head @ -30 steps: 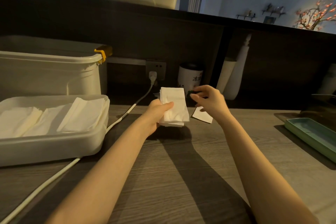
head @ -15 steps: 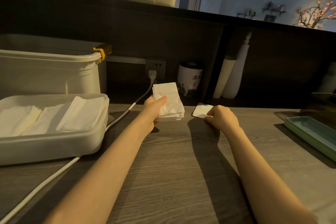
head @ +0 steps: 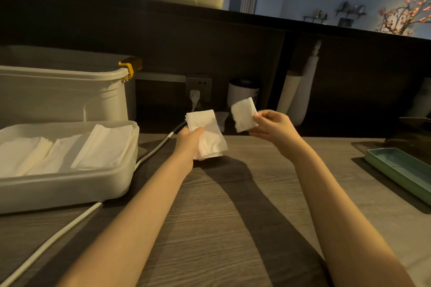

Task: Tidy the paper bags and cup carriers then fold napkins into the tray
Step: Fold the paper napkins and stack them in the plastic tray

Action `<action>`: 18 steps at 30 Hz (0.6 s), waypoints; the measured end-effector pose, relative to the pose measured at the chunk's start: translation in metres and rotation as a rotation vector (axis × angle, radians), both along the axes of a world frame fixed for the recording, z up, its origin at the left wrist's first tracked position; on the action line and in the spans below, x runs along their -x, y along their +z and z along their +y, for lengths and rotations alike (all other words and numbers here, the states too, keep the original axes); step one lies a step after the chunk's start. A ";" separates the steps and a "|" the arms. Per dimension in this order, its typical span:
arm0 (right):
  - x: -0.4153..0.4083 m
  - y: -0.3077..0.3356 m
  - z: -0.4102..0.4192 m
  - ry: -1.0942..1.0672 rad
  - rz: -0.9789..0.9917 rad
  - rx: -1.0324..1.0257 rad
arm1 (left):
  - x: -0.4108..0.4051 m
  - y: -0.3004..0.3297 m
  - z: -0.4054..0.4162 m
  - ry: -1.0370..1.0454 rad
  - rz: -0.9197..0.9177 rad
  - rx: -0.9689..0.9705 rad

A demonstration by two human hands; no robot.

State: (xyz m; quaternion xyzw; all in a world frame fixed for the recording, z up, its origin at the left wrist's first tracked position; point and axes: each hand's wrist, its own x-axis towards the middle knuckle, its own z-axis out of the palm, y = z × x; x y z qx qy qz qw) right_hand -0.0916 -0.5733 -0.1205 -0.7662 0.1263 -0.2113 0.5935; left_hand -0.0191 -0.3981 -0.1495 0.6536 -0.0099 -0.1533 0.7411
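Observation:
My left hand (head: pixel 190 141) grips a small stack of white folded napkins (head: pixel 207 134) just above the wooden counter, thumb on top. My right hand (head: pixel 272 124) pinches a single folded napkin (head: pixel 242 114) by its right edge and holds it up in the air, a little to the right of the stack. At the left stands the white tray (head: pixel 70 184) with three rows of folded napkins (head: pixel 102 147) lying in it.
A large white bin (head: pixel 63 93) with a yellow clip stands behind the tray. A white power cable (head: pixel 70 223) runs from the wall socket (head: pixel 198 87) across the counter. A white cup (head: pixel 240 93) and tall sleeves (head: pixel 300 93) stand at the back. A green tray (head: pixel 401 170) lies at the right.
My right hand has picked the single napkin up off the counter and raised it. My left hand keeps hold of the stack, which has tilted slightly.

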 end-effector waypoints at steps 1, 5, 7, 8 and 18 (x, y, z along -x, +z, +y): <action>0.002 0.005 0.005 0.054 -0.042 -0.070 | 0.000 0.000 0.000 -0.005 0.014 0.009; 0.006 0.016 0.014 0.226 -0.096 -0.244 | 0.001 0.006 -0.002 -0.024 0.087 0.040; 0.005 0.015 0.016 0.284 -0.040 -0.245 | 0.003 0.008 -0.003 -0.084 0.122 0.077; 0.004 0.013 0.018 0.291 -0.004 -0.216 | 0.005 0.010 -0.003 -0.120 0.127 0.087; -0.010 -0.002 0.029 0.079 0.111 0.110 | 0.011 0.010 -0.002 -0.343 0.115 0.086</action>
